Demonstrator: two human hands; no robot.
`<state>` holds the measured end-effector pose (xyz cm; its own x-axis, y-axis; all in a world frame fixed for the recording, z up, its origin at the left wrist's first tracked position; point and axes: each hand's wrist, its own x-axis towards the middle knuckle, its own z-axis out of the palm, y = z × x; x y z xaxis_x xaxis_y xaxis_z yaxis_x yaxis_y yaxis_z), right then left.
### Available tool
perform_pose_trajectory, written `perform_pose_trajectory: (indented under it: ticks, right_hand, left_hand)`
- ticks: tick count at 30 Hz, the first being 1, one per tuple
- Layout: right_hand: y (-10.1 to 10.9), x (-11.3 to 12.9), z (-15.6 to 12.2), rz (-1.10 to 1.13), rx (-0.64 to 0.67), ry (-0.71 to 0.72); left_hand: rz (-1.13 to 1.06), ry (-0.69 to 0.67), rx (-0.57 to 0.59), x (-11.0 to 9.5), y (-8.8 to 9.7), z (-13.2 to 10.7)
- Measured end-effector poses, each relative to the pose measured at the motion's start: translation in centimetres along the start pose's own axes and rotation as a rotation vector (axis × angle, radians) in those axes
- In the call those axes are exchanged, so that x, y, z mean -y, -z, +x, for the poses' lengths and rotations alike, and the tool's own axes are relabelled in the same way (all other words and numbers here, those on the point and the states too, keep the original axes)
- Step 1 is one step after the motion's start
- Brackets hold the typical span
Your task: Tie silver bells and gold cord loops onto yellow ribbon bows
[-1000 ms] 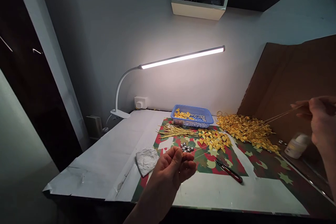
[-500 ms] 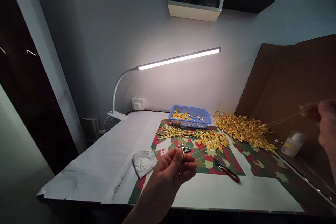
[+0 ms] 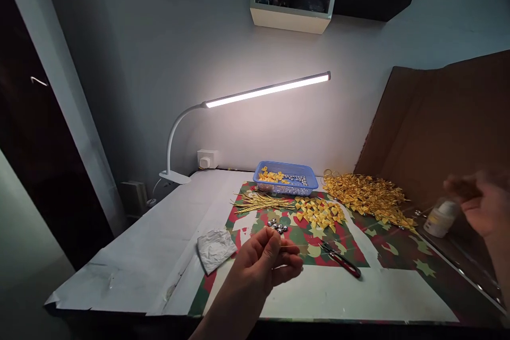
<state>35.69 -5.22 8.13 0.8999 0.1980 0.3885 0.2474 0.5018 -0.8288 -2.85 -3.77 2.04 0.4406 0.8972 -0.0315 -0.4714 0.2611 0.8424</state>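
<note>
My left hand [image 3: 266,260] is in front of the mat, thumb and index finger pinched on a thin yellow thread [image 3: 289,246]. The thread runs off to the right and fades from sight. At the far right, my right hand [image 3: 480,202] is raised beside a white bottle [image 3: 440,219]; motion smears its fingers, so their grip cannot be made out. Just beyond my left hand lie several small silver bells [image 3: 278,226]. Yellow folded ribbon bows [image 3: 319,212] are spread behind them, next to a bundle of yellow cords [image 3: 261,202]. Red-handled thread snips [image 3: 340,260] rest right of my left hand.
A blue basket [image 3: 286,189] with yellow pieces and silver bells stands at the back. Finished-looking yellow tassels [image 3: 366,194] are heaped at right, before a cardboard sheet [image 3: 438,127]. A white folded cloth [image 3: 215,249] lies left. A clamp lamp [image 3: 266,89] shines above the table.
My right hand has moved down and slightly left, blurred by motion, nearer the bottle. The stretched thread hangs lower and is fainter. My left hand keeps its pinch; the view has shifted slightly.
</note>
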Motion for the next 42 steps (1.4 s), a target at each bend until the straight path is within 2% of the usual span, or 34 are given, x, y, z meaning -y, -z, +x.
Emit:
perform_pose_trajectory:
  ticks: [2, 3, 6, 8, 9, 11, 13, 15, 17, 22, 27, 31, 37, 42]
  right_hand:
    - [-0.4, -1.2, -2.4, 0.017, 0.118, -0.185]
    - [-0.7, -1.8, -4.4, 0.029, 0.213, -0.25]
    - [-1.8, -3.4, -13.0, 0.06, 0.668, -0.468]
    - [-2.5, -3.8, -18.6, 0.08, 0.996, -0.588]
    - [-2.7, -3.8, -20.8, 0.096, 1.115, -0.623]
    - [-2.8, -3.5, -23.2, 0.089, 1.325, -0.687]
    - [-2.5, -3.3, -23.4, 0.068, 1.445, -0.7]
    - [-2.0, -3.4, -22.4, 0.011, 1.482, -0.649]
    - [-1.5, -3.5, -21.4, -0.077, 1.453, -0.56]
    - [-0.4, -3.3, -20.9, -0.233, 1.322, -0.408]
    - [0.1, -2.4, -20.4, -0.362, 1.321, -0.22]
    - [0.0, -1.8, -20.0, -0.398, 1.313, -0.189]
    - [0.4, -2.4, -20.3, -0.404, 1.301, -0.146]
    - [0.5, -2.7, -20.5, -0.409, 1.256, -0.101]
  left_hand:
    - [0.135, -0.014, 0.029, 0.5, 0.0, 0.1]
    - [0.205, -0.022, 0.046, 0.7, 0.0, 0.1]
    - [0.386, -0.041, 0.085, 1.2, 0.0, 0.3]
    - [0.465, -0.039, 0.089, 1.2, 0.0, 0.4]
    - [0.489, -0.03, 0.091, 1.1, 0.0, 0.5]
    - [0.52, -0.003, 0.102, 0.9, 0.0, 0.6]
    - [0.538, 0.027, 0.117, 0.8, -0.1, 0.8]
    - [0.55, 0.053, 0.118, 1.1, -0.2, 1.1]
    - [0.535, 0.079, 0.114, 1.5, -0.4, 1.5]
    - [0.3, 0.129, 0.037, 2.7, -0.7, 1.8]
    - [0.172, 0.245, 0.015, 3.5, -0.5, 1.4]
    - [0.182, 0.279, 0.036, 4.1, -0.2, 1.7]
    - [0.3, 0.235, 0.023, 4.5, 0.5, 2.1]
    - [0.395, 0.171, 0.091, 5.5, 1.0, 1.9]
